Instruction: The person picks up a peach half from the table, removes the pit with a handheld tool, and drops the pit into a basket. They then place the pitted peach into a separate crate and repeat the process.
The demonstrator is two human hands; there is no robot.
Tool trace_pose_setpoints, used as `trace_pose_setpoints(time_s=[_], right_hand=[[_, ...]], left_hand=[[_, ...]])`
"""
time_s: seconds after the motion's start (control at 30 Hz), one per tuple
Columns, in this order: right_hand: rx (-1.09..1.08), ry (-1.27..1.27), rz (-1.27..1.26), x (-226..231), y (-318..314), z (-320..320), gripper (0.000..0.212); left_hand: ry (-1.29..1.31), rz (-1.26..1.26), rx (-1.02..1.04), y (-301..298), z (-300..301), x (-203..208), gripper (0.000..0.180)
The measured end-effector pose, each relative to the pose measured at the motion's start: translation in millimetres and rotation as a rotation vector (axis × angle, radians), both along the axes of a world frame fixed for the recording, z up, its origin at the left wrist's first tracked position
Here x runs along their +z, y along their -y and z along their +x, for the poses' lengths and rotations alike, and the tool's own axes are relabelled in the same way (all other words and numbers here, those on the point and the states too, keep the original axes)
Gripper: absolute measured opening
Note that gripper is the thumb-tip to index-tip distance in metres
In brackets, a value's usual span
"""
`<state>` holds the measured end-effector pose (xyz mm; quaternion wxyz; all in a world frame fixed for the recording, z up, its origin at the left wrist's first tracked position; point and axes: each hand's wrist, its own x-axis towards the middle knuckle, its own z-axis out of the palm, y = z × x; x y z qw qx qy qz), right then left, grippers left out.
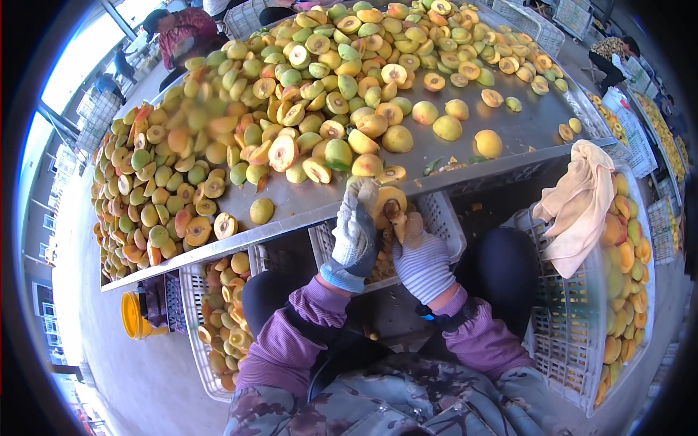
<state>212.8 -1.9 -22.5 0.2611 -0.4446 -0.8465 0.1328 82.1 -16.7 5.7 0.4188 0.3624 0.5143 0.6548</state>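
Observation:
My left hand (354,234), in a grey-and-white knit glove, grips a yellow peach half (390,197) just over the table's front edge. The cut face of this half is turned toward me, with a brown patch at the stone. My right hand (423,256), in a striped knit glove with stained fingertips, is closed and pressed up against that brown patch. Whatever it holds is hidden by the fingers. Close beyond my hands, whole and halved peaches (338,155) lie on the metal table (465,154). Beneath the hands, between my knees, stands a pale plastic crate (441,218).
A large heap of peaches (291,94) covers the table's left and far parts. Crates of peaches stand at my left (190,305) and right (569,330). A peach-coloured cloth (578,207) drapes over the right crate. A yellow bucket (133,315) sits on the floor. Other people work beyond the table.

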Motion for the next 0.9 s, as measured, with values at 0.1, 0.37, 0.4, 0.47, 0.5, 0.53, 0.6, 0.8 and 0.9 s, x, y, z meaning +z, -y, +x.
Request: trace_pose_setpoints(time_s=[0.1,0.37,0.4,0.47,0.5,0.53,0.6,0.8,0.9], right_hand=[[0.045,-0.022,-0.077,1.3,1.7,-0.6,0.034],[0.275,-0.273,-0.126,-4.0,3.4,0.2,0.023],[0.379,-0.46,-0.158,-5.7,1.5,-0.1,0.022],[0.483,-0.653,-0.192,5.7,1.5,3.3,0.021],[0.501,-0.637,-0.696,29.8,4.9,10.4,0.018],[0.493,-0.594,-1.195,45.1,6.0,17.3,0.017],[0.5,-0.626,-1.33,52.6,2.6,24.4,0.018],[0.673,-0.913,-1.785,48.1,8.5,26.5,0.018],[0.578,-0.965,-1.771,49.5,10.9,25.8,0.017]], left_hand=[[0.365,-0.068,-0.005,-0.5,0.4,3.1,0.036],[0.09,0.166,-0.273,-5.9,-19.0,-10.6,0.043],[0.092,0.164,-0.276,-6.0,-18.4,-7.2,0.043],[-0.179,0.191,-0.269,-4.6,-18.3,0.2,0.055],[-0.181,0.187,-0.265,-3.0,-19.9,-0.5,0.055],[-0.057,0.189,-0.315,-3.3,-19.2,-1.3,0.052],[0.069,0.187,-0.369,-4.1,-15.0,1.2,0.049],[0.629,0.079,-0.426,-3.4,4.4,13.1,0.055],[0.49,0.047,-0.178,-4.3,2.2,19.2,0.057]])
